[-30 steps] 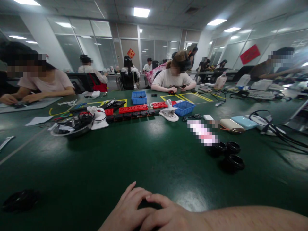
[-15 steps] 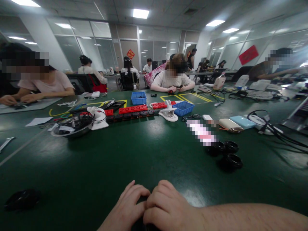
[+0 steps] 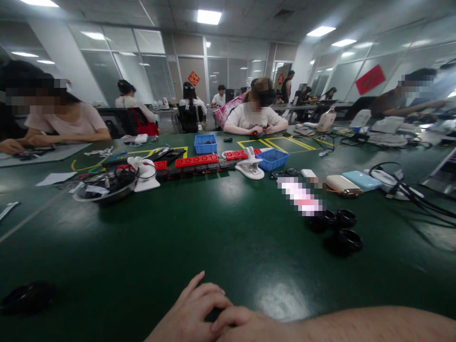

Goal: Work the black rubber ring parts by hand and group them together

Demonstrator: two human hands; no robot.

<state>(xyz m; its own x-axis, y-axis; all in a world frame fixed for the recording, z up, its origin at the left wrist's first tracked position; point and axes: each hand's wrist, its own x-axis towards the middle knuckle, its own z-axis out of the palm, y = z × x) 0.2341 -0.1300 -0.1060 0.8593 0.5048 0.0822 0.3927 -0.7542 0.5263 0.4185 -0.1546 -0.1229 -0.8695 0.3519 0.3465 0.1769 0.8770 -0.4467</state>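
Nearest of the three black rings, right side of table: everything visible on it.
The black ring looks like glossy plastic, round, with a raised rim around an open middle. It rests on the green table, opening upward, just in front of two similar black pieces. Nothing is seen holding it. Shadow darkens its lower left side, and whether it touches those neighbours is unclear.

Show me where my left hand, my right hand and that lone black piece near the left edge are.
Left hand (image 3: 188, 314): head view, on the back of the hand.
Right hand (image 3: 251, 327): head view, on the back of the hand.
Lone black piece (image 3: 29, 298): head view, on its dark upper surface.
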